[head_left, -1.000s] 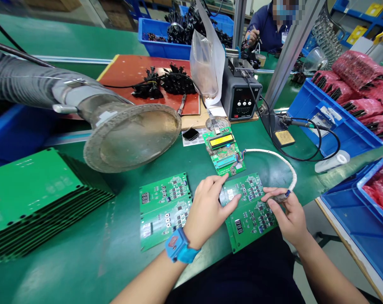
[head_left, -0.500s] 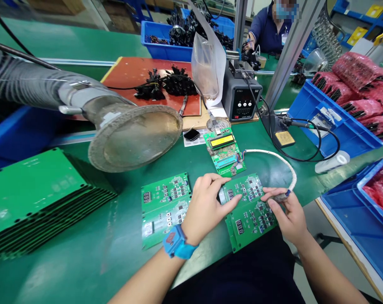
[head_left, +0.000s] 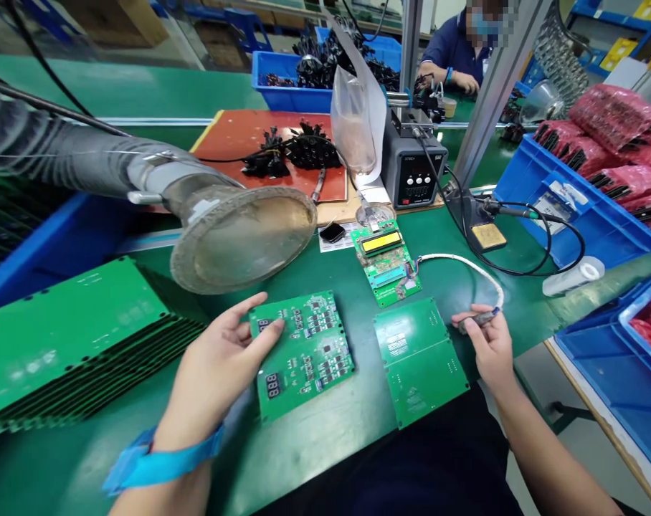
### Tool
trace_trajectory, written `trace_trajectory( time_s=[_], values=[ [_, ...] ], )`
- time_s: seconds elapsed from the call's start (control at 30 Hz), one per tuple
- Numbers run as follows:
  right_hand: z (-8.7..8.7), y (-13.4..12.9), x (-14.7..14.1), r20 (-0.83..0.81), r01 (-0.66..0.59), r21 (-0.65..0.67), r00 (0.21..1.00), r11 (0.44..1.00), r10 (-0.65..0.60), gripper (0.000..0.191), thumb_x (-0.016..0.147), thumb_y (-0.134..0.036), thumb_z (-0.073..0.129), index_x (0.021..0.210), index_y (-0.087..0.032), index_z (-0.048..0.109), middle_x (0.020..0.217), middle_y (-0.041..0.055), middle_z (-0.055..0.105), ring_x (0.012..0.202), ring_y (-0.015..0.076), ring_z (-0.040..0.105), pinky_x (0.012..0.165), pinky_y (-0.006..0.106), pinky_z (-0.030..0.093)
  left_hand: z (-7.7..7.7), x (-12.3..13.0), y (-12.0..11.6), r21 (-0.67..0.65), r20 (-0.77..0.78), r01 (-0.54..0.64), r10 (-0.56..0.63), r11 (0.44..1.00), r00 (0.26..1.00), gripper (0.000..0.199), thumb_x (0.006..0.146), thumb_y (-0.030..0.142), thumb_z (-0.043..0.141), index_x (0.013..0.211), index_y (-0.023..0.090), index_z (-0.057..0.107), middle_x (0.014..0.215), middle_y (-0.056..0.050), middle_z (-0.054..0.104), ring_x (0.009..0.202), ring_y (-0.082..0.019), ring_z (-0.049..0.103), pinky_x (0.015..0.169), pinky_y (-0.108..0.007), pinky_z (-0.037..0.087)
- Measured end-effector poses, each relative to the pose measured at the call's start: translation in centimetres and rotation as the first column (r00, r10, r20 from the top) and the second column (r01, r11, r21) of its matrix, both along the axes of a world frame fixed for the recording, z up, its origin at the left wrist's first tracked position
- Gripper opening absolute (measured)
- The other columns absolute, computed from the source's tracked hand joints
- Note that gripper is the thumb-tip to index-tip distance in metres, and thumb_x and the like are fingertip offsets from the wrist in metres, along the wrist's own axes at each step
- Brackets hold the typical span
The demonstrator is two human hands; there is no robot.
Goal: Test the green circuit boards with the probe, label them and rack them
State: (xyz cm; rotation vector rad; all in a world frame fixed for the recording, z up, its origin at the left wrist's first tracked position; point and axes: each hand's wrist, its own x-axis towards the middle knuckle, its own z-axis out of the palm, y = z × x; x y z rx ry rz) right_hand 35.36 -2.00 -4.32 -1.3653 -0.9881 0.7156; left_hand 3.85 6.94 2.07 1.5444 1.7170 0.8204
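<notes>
My left hand (head_left: 221, 362) grips the left edge of a green circuit board (head_left: 304, 358), component side up, with its thumb on top near a digit display. Between the fingers of my right hand (head_left: 487, 344) is a probe (head_left: 477, 319), joined by a white sleeved cable (head_left: 465, 262) to a small board with a yellow display (head_left: 382, 244). Just left of my right hand, another green board (head_left: 419, 362) lies with its plainer side up, not touched by either hand.
A fume extraction hood (head_left: 244, 240) hangs at the left above a stack of green boards (head_left: 72, 330). Behind stand a soldering station (head_left: 416, 168) and a blue bin of black cables (head_left: 293, 97). Blue bins (head_left: 551, 208) line the right. A person (head_left: 457, 46) sits across.
My left hand has moved left with the component-side-up board, now over the left spot. The plain-faced board at the right is uncovered. My right hand has drawn slightly away, still holding the probe.
</notes>
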Motion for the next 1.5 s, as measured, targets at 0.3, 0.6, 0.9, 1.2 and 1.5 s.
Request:
trace_trajectory(
  time_s=[0.3, 0.6, 0.9, 1.2, 1.5],
  values=[
    [0.1, 0.0, -0.1, -0.063, -0.008, 0.000, 0.998, 1.000, 0.008, 0.024, 0.088, -0.034, 0.061, 0.105, -0.021, 0.050, 0.087, 0.0047, 0.073, 0.076, 0.0166, 0.069, 0.076, 0.034, 0.055, -1.5, -1.0, -0.2, 0.230, -0.601, 0.109, 0.053, 0.967, 0.798, 0.055, 0.085, 0.047, 0.050, 0.126, 0.011, 0.057, 0.096, -0.016, 0.061, 0.092, -0.037, 0.061, 0.075, -0.049, 0.052],
    [0.1, 0.3, 0.1, -0.121, 0.012, -0.004, 0.993, 1.000, -0.012, 0.025, 0.087, -0.036, 0.062, 0.105, -0.023, 0.051, 0.086, 0.0037, 0.073, 0.073, 0.0165, 0.069, 0.075, 0.034, 0.055, 2.6, 12.2, -3.3, 0.178, -0.694, 0.663, -0.385, 0.727, 0.609, 0.091, 0.073, 0.069, 0.060, 0.140, 0.010, 0.043, 0.151, -0.027, 0.028, 0.140, -0.051, 0.014, 0.108, -0.066, 0.020],
    [0.0, 0.3, -0.1, -0.131, 0.018, 0.003, 0.991, 1.000, -0.017, 0.025, 0.087, -0.036, 0.061, 0.105, -0.023, 0.051, 0.087, 0.0033, 0.073, 0.076, 0.0175, 0.070, 0.077, 0.035, 0.056, 3.7, 13.8, -4.1, -0.033, -0.503, 0.802, -0.703, 0.596, 0.502, 0.118, 0.045, 0.052, 0.088, 0.146, 0.023, 0.034, 0.152, -0.026, 0.022, 0.136, -0.054, 0.024, 0.105, -0.068, 0.028],
    [0.1, 0.7, 0.2, -0.221, 0.040, 0.064, 0.975, 0.997, -0.025, 0.024, 0.087, -0.034, 0.062, 0.104, -0.023, 0.050, 0.085, 0.0023, 0.074, 0.073, 0.0159, 0.069, 0.073, 0.033, 0.056, -0.5, 10.8, -3.2, 0.433, -0.004, 0.653, -0.723, 0.622, 0.691, 0.098, 0.047, 0.060, 0.085, 0.119, 0.026, 0.029, 0.152, -0.025, 0.011, 0.142, -0.046, 0.013, 0.106, -0.066, 0.031],
    [2.3, 2.8, -0.5, -0.172, -0.091, 0.136, 0.979, 0.987, 0.113, 0.021, 0.088, -0.031, 0.060, 0.105, -0.024, 0.050, 0.086, 0.0025, 0.075, 0.079, 0.0157, 0.068, 0.075, 0.032, 0.052, -1.8, 8.1, -4.5, 0.313, -0.315, 0.759, -0.692, 0.571, 0.650, 0.098, 0.051, 0.075, 0.073, 0.121, 0.016, 0.036, 0.153, -0.031, -0.020, 0.136, -0.053, -0.015, 0.100, -0.080, 0.010]
  ],
)
